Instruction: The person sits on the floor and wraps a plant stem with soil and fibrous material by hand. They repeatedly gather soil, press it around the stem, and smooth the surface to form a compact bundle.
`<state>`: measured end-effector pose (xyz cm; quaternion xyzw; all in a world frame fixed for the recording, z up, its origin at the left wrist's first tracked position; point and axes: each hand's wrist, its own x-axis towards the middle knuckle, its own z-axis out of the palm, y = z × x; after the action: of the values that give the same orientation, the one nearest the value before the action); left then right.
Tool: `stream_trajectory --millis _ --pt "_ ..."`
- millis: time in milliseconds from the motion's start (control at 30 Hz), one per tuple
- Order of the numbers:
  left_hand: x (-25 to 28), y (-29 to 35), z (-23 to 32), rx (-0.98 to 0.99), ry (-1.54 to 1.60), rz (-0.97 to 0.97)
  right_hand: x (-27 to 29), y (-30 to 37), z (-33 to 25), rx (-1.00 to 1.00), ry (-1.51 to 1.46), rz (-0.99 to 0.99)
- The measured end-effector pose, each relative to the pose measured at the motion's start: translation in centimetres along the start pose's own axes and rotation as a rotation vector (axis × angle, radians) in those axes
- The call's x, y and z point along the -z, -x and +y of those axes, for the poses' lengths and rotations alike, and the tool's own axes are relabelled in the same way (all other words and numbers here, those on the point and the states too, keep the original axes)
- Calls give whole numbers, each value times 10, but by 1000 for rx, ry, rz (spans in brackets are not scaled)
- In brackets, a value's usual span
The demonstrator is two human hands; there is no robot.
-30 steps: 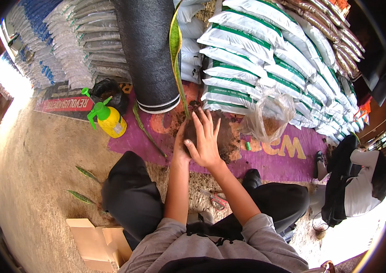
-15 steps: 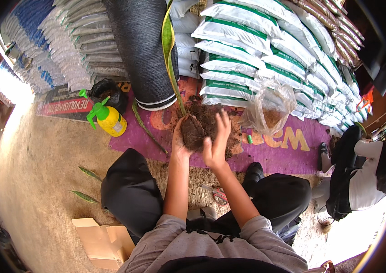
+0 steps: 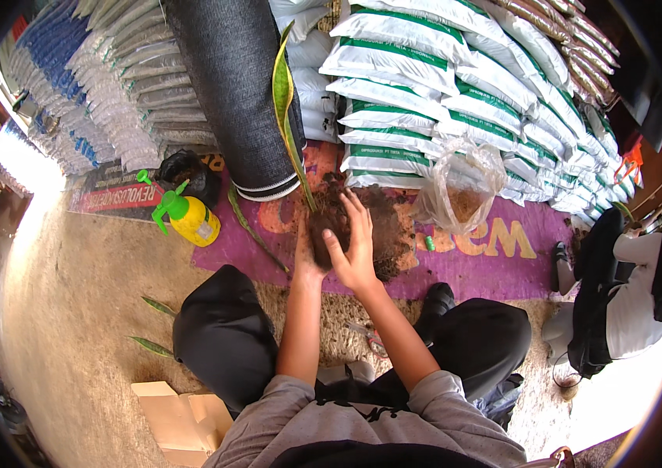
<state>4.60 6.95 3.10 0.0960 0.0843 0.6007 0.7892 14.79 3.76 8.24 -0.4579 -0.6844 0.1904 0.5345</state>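
A snake plant with one tall yellow-edged leaf (image 3: 282,86) stands up from a dark, rounded soil root ball (image 3: 320,228). My left hand (image 3: 307,251) cups the ball from its left side, its fingers partly hidden behind the soil. Against the ball's right side presses my right hand (image 3: 356,253), with the thumb across the front and the fingers curved over the soil. Beneath and beyond both hands, loose dark soil (image 3: 387,226) is heaped on a purple banner (image 3: 495,273).
Left of the banner stands a yellow spray bottle (image 3: 194,222) near a black plastic bag (image 3: 190,173). A clear bag of brown material (image 3: 467,199) sits before stacked white-green sacks (image 3: 393,117). Red-handled scissors (image 3: 376,343), a cardboard box (image 3: 179,421) and cut leaves (image 3: 151,346) lie nearby. Another person (image 3: 619,296) crouches right.
My right hand has moved left and closed in on the root ball, where before it was held apart with spread fingers. The plant has shifted slightly down.
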Motion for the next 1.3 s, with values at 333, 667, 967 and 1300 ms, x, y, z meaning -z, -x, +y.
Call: stream_trajectory --millis 333,667,967,1300 --pt "-13 10 -20 -60 -561 189 -10 38 18 148 -92 251" --pt "-31 14 -7 -109 -575 127 -6 29 1 218 -94 233" --pt "13 -4 7 -127 -344 126 -20 14 -1 102 -101 84" --pt "-4 -8 15 -113 -293 101 -29 11 -3 -27 -171 160"
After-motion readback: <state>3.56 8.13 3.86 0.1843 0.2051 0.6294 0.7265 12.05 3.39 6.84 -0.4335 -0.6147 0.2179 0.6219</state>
